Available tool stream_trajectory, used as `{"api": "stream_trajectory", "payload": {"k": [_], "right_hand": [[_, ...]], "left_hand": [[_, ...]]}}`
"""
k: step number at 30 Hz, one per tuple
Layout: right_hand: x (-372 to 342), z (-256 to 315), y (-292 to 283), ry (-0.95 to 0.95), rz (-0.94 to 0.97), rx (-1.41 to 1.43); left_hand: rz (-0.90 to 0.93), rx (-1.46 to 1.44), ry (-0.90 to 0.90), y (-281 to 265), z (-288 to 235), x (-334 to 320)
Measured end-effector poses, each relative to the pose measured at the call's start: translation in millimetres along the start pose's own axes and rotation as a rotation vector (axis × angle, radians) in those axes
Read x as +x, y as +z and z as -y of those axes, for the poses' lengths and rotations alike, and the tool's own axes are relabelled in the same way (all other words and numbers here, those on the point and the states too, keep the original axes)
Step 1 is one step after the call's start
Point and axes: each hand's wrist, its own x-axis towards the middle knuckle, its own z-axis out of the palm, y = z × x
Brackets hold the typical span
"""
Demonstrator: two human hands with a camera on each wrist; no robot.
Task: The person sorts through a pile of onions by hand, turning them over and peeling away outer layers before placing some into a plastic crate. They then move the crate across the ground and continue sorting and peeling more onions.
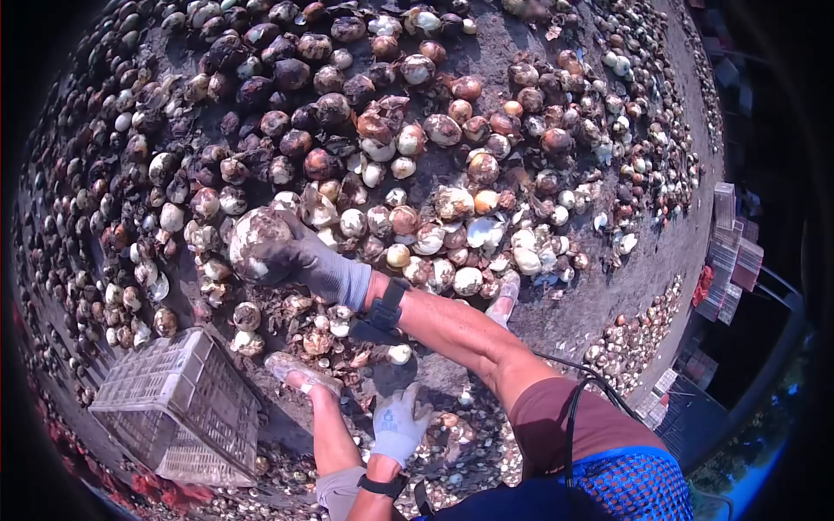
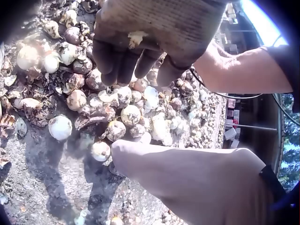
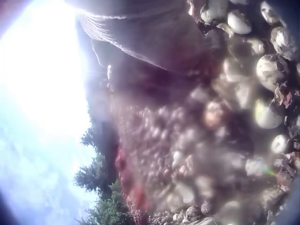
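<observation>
In the head view my right hand [image 1: 304, 260], in a grey glove, reaches left across the ground and grips a large, dirt-streaked pale onion [image 1: 259, 241]. The right wrist view shows only a blurred part of that glove [image 3: 145, 42], and the onion is hidden there. My left hand [image 1: 401, 424], gloved in pale grey, hangs low near the feet with nothing in it. Its fingers droop loosely in the left wrist view, where a bit of pale peel [image 2: 136, 39] clings to the soiled glove [image 2: 159, 28]. Many loose onions [image 1: 408, 217] lie below both hands.
A grey plastic crate [image 1: 187, 408] lies tipped at lower left, with red material [image 1: 169, 491] beyond it. One shoe [image 1: 300, 373] stands among onions near the crate, another shoe [image 1: 504, 300] farther right. Stacked crates [image 1: 730, 252] line the right side.
</observation>
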Motion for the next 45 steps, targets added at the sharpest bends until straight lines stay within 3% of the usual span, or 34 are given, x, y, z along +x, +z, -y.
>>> {"api": "stream_trajectory", "payload": {"k": [1,3,4,6,8,10,11,13,14,15,19,21,25,26,27,29,30,33,34,38,40,41,42,43,44,45], "right_hand": [[10.2,-30.2,40.5,-0.002,0.109,0.004],[39.6,-143.1,116.2,0.073,0.311,0.213],[14.9,-124.4,169.5,0.288,0.290,0.033],[-10.7,-199.7,220.9,-0.321,0.248,-0.299],[-24.4,-187.8,254.2,-0.326,0.337,-0.661],[-5.6,-158.1,251.8,0.102,0.505,-1.003],[12.5,-175.5,236.0,0.226,0.574,-1.141],[13.6,-168.6,181.3,-0.099,0.487,-1.505],[14.9,-150.8,150.3,-0.022,0.466,-1.623],[9.7,-130.5,119.3,-0.078,0.386,-1.673],[-10.0,-76.7,-3.5,0.371,0.124,-2.140],[-18.0,-72.0,-19.1,0.393,0.078,-2.190],[10.1,-138.5,-4.5,-0.001,0.409,-2.367],[25.5,-162.0,-0.7,-0.132,0.449,-2.355],[42.2,-183.2,-1.6,-0.258,0.486,-2.340],[73.2,-217.7,-0.3,-0.216,0.573,-2.374],[87.4,-233.2,-3.2,-0.148,0.606,-2.366],[112.5,-262.6,-17.8,-0.109,0.441,-2.391],[115.2,-259.0,-7.3,0.053,0.396,-2.338],[104.8,-225.3,11.0,0.204,-0.096,-1.691],[95.7,-208.2,57.7,0.065,-0.356,-1.036],[99.6,-222.0,63.4,-0.152,-0.316,-0.861],[93.0,-216.9,106.8,-0.231,-0.322,-0.837],[88.0,-219.8,143.1,-0.314,-0.234,-0.892],[73.4,-210.2,189.3,-0.362,-0.132,-1.020],[60.9,-212.5,223.7,-0.337,-0.021,-0.948]], "left_hand": [[0.054,-0.010,-0.025,-6.0,0.8,-0.2],[0.160,-0.031,-0.080,-13.9,5.3,-3.4],[-0.090,-0.225,0.031,5.8,18.8,-16.1],[-0.270,-0.163,0.159,52.2,59.0,-31.5],[-0.283,-0.179,0.173,45.8,63.0,-30.6],[-0.290,-0.211,0.179,40.7,58.0,-26.0],[-0.294,-0.236,0.170,38.9,52.4,-23.8],[-0.055,-0.105,0.011,-12.1,19.7,-15.3],[0.119,-0.049,-0.043,-8.3,20.7,-4.6],[-0.014,-0.059,0.018,-13.8,15.2,-13.2],[-0.012,-0.114,0.000,-33.2,11.3,-22.7],[-0.014,-0.137,0.017,-37.3,13.7,-25.5],[0.020,-0.211,-0.008,-45.3,17.9,-28.2],[-0.090,-0.191,0.014,-37.4,24.4,-28.9],[-0.071,-0.199,0.006,-35.2,27.6,-29.0],[-0.033,-0.216,-0.015,-33.8,37.0,-27.4],[-0.098,-0.215,0.027,-49.4,36.3,-34.1],[-0.232,-0.291,0.061,-35.5,44.9,-37.3],[-0.201,-0.297,0.045,-35.3,46.9,-39.2],[-0.139,-0.265,0.053,-33.4,49.6,-43.4],[-0.096,-0.238,0.076,-36.5,46.6,-41.4],[-0.043,-0.256,0.091,-40.2,45.4,-41.2],[-0.203,-0.295,0.120,-37.0,41.3,-42.9],[0.087,-0.517,0.031,-47.2,41.1,-40.9],[0.097,-0.556,0.026,-45.4,41.3,-43.3],[0.048,-0.534,0.044,-40.0,40.9,-46.3]]}}
